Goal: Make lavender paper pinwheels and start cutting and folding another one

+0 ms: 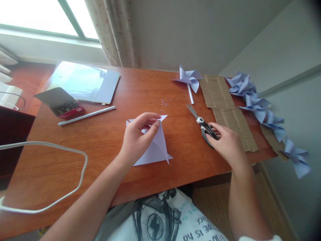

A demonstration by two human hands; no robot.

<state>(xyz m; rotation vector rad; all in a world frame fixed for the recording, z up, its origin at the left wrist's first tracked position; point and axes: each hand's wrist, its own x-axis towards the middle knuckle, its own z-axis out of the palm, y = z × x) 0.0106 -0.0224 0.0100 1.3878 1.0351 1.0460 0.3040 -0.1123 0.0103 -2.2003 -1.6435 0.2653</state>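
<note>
Left hand [136,139] pinching folded paper [155,147] at desk [100,140] centre, fingers closed on top corner. Right hand [225,144] closing around scissors [204,127] lying right of paper. Step: taking up scissors; next, likely cutting along crease, paper held steady.

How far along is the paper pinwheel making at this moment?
Done: one finished pinwheel on its stick lies on the desk, and a row of pinwheels runs along the right edge. In hand: the left hand pinches a folded, creased paper sheet, while the right hand rests on the scissors handles. Left: that sheet shows no blades, and a white stick lies unused.
</note>
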